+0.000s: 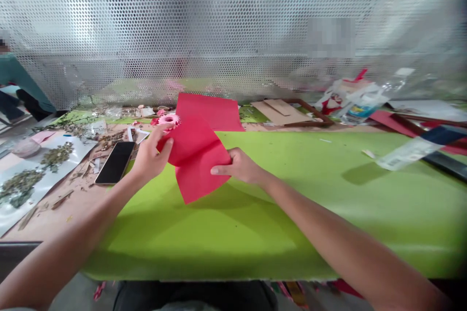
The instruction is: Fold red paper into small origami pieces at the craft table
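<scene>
Hands (150,156) (243,167), partly closed, grip red paper (197,143).

Clock centred on the held paper sheet (197,155), above the table cover (292,223). Left hand (151,153) on it at 10, right hand (242,165) at 3. Second paper sheet (219,111) at 12, behind the first. Phone (115,163) at 9, beside the cover's left edge. Further out at 9: dried sprigs (56,156) on a spread sheet (54,180). At 2: cardboard pieces (280,112), frame (323,119) just right; further out, printed bag (365,102), bottle (398,80) beyond it. Plastic packet (404,153) at 3, over the cover's right part. Perforated panel (219,19) spans 10 to 2, behind everything on the table.
</scene>
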`<state>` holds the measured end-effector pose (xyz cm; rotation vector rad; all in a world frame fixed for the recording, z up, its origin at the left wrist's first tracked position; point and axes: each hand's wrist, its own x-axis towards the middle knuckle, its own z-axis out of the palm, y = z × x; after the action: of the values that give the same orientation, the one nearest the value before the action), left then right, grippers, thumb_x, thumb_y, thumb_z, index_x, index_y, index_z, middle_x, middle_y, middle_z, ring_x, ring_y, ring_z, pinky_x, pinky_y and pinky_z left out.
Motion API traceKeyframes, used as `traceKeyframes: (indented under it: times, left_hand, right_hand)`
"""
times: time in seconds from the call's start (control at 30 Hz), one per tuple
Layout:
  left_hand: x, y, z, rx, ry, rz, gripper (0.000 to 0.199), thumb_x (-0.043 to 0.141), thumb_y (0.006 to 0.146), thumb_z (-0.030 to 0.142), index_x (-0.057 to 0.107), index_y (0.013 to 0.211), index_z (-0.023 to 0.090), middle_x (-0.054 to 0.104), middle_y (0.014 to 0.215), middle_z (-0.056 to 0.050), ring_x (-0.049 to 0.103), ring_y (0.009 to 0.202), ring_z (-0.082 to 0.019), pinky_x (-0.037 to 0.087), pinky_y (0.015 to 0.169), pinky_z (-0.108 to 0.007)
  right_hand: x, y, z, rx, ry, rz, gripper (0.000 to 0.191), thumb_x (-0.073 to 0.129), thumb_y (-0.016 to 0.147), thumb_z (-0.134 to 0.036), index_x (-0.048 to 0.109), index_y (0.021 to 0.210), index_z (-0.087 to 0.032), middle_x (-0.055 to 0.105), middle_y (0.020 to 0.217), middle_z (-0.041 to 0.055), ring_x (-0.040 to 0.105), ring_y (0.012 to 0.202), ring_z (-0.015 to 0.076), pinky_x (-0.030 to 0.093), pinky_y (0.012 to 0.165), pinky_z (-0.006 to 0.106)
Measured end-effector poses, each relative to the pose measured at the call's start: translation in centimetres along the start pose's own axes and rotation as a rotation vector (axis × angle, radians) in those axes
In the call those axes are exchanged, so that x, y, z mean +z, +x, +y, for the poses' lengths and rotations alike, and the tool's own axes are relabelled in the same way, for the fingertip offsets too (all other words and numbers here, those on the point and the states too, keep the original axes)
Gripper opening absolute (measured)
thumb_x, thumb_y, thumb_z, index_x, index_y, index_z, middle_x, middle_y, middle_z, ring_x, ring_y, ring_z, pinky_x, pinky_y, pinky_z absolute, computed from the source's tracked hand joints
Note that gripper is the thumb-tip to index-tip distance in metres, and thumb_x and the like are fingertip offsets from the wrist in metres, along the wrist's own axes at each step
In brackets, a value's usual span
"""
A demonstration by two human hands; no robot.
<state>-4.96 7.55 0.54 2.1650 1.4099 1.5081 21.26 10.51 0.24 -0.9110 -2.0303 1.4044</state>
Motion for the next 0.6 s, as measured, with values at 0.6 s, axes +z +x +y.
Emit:
traceKeyframes:
  times: [0.6]
  left_hand:
    - [-0.9, -0.1, 0.5, 0.2, 0.475, -0.056, 0.033, 0.048, 0.093, 0.031, 0.057, 0.123, 0.021, 0.074, 0.093, -0.005, 0.069, 0.071, -0.018, 0.049, 0.063, -0.025]
  right_hand:
    - [0.9, 0.9, 0.1, 0.251, 0.442, 0.067, 0.027, 0.07, 0.077, -0.041, 0.07, 0.09, -0.018, 0.074, 0.096, 0.0087, 0.068, 0.082, 0.0208, 0.057, 0.067, 0.03]
